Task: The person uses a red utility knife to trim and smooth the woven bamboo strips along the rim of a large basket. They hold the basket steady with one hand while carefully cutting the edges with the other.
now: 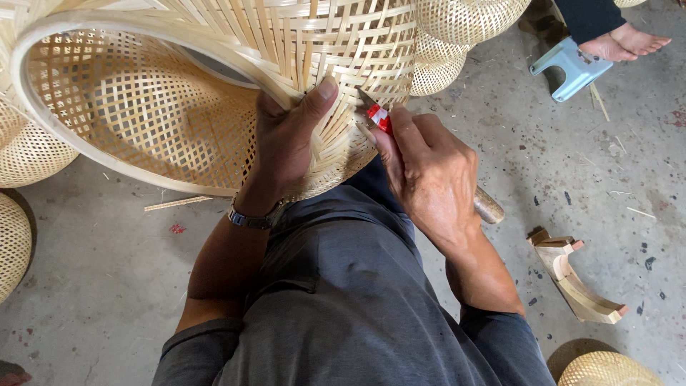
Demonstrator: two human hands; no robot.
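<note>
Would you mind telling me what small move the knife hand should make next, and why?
Probably a short, shallow cut away from the left hand: the knife in the right hand already touches the woven basket close beside the left thumb.

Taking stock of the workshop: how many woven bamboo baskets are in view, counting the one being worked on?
6, perhaps more out of frame: the large basket gripped by the left hand; two at the left edge; two stacked at top centre; one bottom right.

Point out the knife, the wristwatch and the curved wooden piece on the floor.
knife (379,118), head view, red-wrapped part by the blade
wristwatch (251,218), head view, metal band
curved wooden piece (576,280), head view, middle of its arc
</note>
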